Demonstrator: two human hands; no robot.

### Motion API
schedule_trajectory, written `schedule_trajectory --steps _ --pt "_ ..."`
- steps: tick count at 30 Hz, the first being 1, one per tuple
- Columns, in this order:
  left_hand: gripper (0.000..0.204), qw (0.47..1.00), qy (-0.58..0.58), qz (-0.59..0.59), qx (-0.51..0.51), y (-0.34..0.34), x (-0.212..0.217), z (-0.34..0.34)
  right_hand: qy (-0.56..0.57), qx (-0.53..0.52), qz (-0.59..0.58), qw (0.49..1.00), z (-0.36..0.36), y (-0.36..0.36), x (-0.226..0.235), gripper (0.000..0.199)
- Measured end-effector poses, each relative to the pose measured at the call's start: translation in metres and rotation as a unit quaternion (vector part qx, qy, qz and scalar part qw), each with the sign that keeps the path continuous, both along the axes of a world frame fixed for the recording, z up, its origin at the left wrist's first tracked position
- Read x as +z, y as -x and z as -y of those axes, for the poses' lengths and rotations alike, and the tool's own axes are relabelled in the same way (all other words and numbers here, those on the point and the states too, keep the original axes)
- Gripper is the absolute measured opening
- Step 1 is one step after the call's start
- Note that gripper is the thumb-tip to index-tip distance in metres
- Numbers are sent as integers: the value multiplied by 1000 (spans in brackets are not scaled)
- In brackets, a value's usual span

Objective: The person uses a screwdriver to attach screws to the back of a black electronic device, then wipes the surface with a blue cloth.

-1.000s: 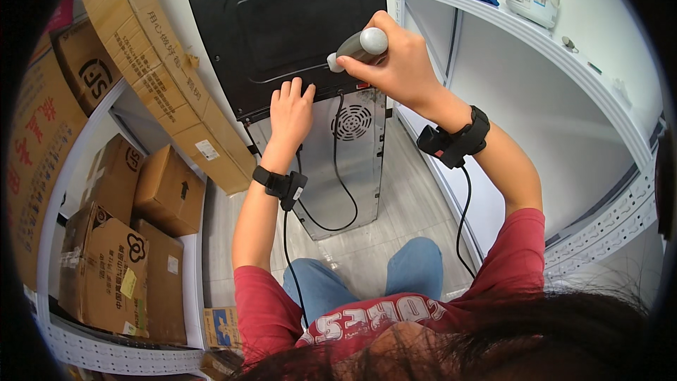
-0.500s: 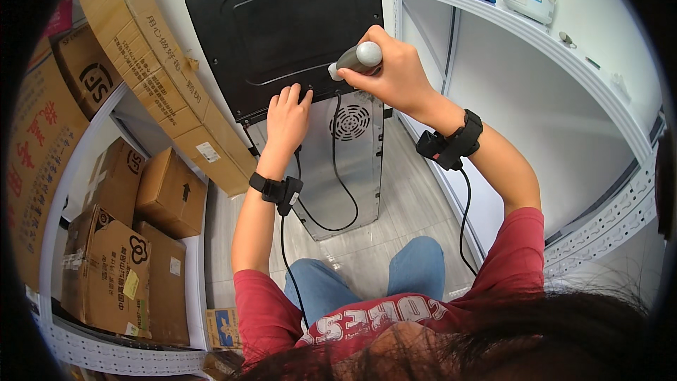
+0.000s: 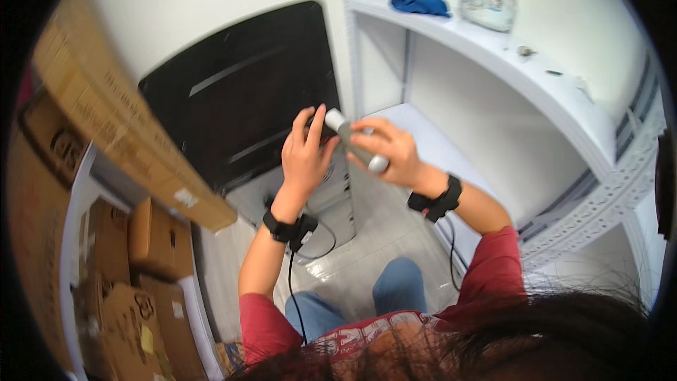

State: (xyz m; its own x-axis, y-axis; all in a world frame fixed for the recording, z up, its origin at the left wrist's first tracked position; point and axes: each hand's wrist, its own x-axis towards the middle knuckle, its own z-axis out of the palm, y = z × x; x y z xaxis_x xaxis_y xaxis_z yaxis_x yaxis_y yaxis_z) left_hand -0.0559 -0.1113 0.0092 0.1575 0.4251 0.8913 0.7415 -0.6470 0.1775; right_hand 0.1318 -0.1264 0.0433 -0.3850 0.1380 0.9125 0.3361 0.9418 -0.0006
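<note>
A thick grey electric screwdriver (image 3: 357,142) with white ends is gripped by my right hand (image 3: 398,152). It slants, its upper white end close to the fingers of my left hand (image 3: 303,162). That left hand is raised with fingers stretched and apart; whether its fingertips touch the tool cannot be told. Behind both hands stands a tall appliance with a black upper back panel (image 3: 257,88) and a silver lower body (image 3: 247,201). A dark cord (image 3: 328,231) loops along the silver part, and my left arm hides some of it. The tool's bit is not visible.
A long cardboard box (image 3: 134,106) leans at the left, above a white shelf with several cartons (image 3: 159,240). On the right, a white shelf unit (image 3: 557,99) carries a blue cloth (image 3: 421,0), a white rice cooker (image 3: 488,1) and small items.
My right hand has drawn the electric screwdriver away from the panel's lower edge, toward me, and tilted it. My left hand has lifted off the panel. The whole view has shifted and turned.
</note>
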Motion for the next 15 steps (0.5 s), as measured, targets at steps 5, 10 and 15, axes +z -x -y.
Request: schedule_trajectory --steps 5,10,15 --pt "52 987 63 -30 -148 -58 81 -19 93 -47 -32 994 -3 -52 42 28" --pt "43 957 132 -80 -247 -122 164 -53 251 -86 -3 964 15 -112 124 43" --pt "39 932 116 -150 -308 -202 231 -81 424 -205 -128 873 17 -166 171 58"
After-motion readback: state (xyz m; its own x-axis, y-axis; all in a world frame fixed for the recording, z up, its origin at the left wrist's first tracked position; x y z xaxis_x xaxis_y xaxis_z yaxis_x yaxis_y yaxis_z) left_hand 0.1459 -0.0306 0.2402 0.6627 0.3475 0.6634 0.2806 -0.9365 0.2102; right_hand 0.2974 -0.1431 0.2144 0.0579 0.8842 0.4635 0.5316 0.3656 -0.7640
